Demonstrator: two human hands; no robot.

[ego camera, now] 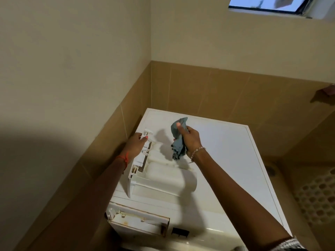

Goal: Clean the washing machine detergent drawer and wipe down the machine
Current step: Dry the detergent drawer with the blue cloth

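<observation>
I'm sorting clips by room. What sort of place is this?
Probably a bathroom or small laundry corner: a white washing machine stands against tan wall tiles, with a small high window above and what looks like a floor drain beside it.

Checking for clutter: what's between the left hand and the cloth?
Head view: only the drawer end and bare machine top separate left hand from cloth.
</observation>
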